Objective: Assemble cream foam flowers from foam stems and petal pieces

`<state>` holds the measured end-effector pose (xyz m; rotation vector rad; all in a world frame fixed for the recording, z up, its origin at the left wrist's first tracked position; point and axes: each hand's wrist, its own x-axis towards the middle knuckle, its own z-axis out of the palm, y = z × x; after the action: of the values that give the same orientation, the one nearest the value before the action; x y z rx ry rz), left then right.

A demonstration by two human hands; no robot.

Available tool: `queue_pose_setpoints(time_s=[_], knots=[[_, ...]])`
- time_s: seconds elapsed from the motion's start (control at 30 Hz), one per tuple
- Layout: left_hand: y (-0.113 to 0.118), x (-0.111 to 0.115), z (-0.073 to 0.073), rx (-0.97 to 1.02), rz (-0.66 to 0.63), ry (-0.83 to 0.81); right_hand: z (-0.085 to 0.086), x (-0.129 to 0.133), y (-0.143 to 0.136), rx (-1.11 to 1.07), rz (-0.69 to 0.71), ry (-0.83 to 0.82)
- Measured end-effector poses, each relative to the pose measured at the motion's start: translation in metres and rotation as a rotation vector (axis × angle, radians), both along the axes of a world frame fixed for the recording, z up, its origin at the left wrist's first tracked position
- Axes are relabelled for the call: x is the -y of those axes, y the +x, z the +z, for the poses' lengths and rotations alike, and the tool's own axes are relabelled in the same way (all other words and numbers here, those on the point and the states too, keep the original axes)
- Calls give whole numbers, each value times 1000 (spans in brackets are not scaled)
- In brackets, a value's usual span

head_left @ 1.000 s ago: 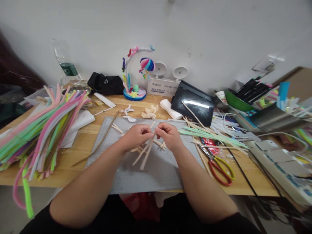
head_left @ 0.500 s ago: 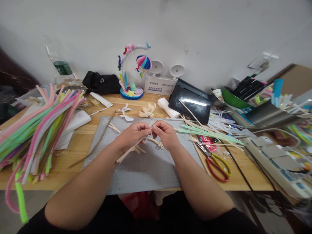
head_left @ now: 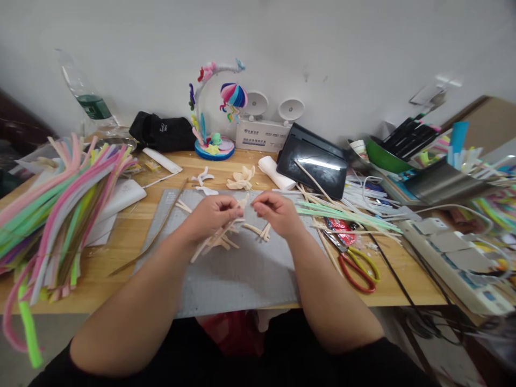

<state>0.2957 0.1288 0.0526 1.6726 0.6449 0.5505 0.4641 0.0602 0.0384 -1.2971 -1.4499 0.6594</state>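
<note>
Over the grey cutting mat [head_left: 250, 279], my left hand [head_left: 215, 217] pinches a bundle of cream fuzzy stems [head_left: 205, 244], whose tips stick up past the fingers. My right hand [head_left: 276, 214] is a short gap to the right, thumb and forefinger pressed together; anything between them is too small to make out. Short cream pieces [head_left: 260, 231] lie on the mat between and below the hands. Beyond the hands sit a cream petal-like cluster [head_left: 241, 178] and white shaped pieces [head_left: 205, 177].
Colourful fuzzy stems [head_left: 68, 204] pile up at the left. Scissors [head_left: 357, 269], green stems [head_left: 346, 215] and a power strip [head_left: 455, 263] lie right. Behind stand a decorated arch [head_left: 213, 145], a black tray [head_left: 314, 161] and a white box [head_left: 260, 134].
My hands have moved apart, leaving a gap between their fingertips. The stems remain in my left hand. The whole view has shifted slightly.
</note>
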Motion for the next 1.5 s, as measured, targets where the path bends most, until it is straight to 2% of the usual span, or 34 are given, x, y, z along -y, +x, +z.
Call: queue_pose_setpoints(time_s=[0.07,0.13,0.23,0.3,0.33,0.5,0.57,0.63,0.77,0.87,0.93,1.13,1.37,1.5], knots=[[-5,-6,1,111,96,-106,4,2,17,131,-85,82],[-10,-12,1,224,185,-195,6,3,35,320,-71,78],[-15,-18,3,310,255,-230,4,4,51,626,181,-110],[-16,-19,4,307,274,-222,0,4,53,796,315,-211],[-15,-19,4,297,280,-217,-2,3,52,862,337,-241],[-13,-17,4,270,291,-235,-7,-1,41,1015,290,-309],[-11,-16,3,265,285,-239,-5,-1,38,967,294,-257],[-10,-14,3,256,274,-240,-3,-1,37,812,264,-193],[-5,-6,2,235,217,-185,-2,1,28,219,130,-146],[-2,0,0,201,174,-46,-5,1,14,-206,132,-105],[0,3,0,151,181,58,-7,0,4,-340,155,-83],[2,6,2,-43,301,537,-9,0,-11,-365,93,-96],[2,7,-3,-135,345,851,-9,0,-15,-317,25,-118],[1,7,-8,-190,296,1036,-10,0,-20,-444,80,-114]])
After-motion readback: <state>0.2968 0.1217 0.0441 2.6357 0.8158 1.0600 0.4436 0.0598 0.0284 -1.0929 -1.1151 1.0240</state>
